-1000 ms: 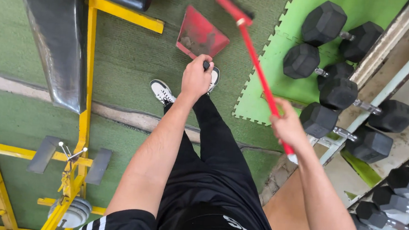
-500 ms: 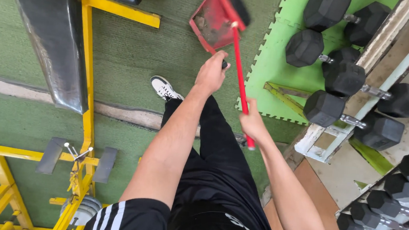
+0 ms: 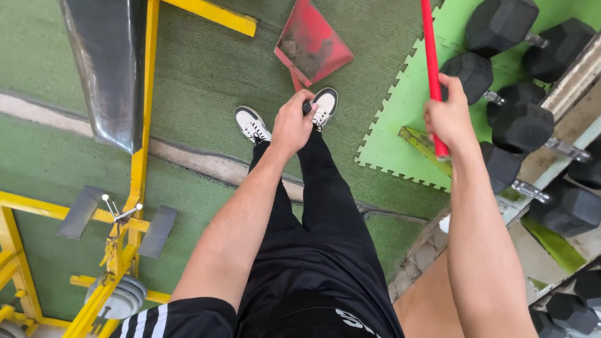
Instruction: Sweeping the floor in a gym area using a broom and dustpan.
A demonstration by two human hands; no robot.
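Two bare hands are each clenched on a handle. The left hand is wrapped around the dark end of the handle of a red dustpan, a flat, scuffed trapezoid of hard plastic with grey dust in its tray; the pan rests on coarse green turf just ahead of a pair of white-and-black sneakers. The right hand is closed around a smooth, straight red broom stick, which runs up out of view; the broom's head does not show. Beside the stick lies a bright green foam mat with jigsaw-toothed edges. Matte black hexagonal dumbbells with metal grips sit on the mat and a pale rack to the right. Left of the dustpan stands a yellow steel bench frame with a shiny black padded board.
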